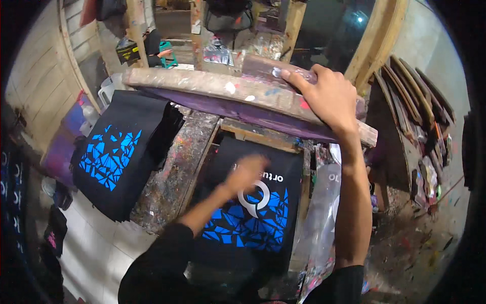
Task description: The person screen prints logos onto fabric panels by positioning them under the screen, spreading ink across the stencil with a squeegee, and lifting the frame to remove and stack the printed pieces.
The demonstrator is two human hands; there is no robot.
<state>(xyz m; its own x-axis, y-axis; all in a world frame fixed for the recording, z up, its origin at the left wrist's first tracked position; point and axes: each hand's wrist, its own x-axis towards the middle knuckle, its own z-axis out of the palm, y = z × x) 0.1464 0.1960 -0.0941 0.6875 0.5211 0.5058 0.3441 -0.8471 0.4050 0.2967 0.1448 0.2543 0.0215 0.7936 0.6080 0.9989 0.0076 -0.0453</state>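
A black fabric piece [243, 263] with blue shard shapes, a white ring and white lettering lies on a narrow board in front of me. My left hand [249, 173] is over its upper part, smeared by motion, so I cannot make out its fingers or whether it touches the cloth. Beyond it, a paint-stained wooden screen frame [192, 83] is tilted up, with purple mesh along its underside. My right hand [329, 96] grips the frame's top edge near its right end, the thumb across a brownish wooden block [258, 67] lying along it.
A stack of black printed fabric pieces [109, 157] sits to the left on a paint-crusted bench [169, 177]. Several wooden boards [412, 91] lean at the right wall. A translucent sheet [319, 213] lies beside the board. Farther back are a green stool [168, 54] and part of another person [152, 45].
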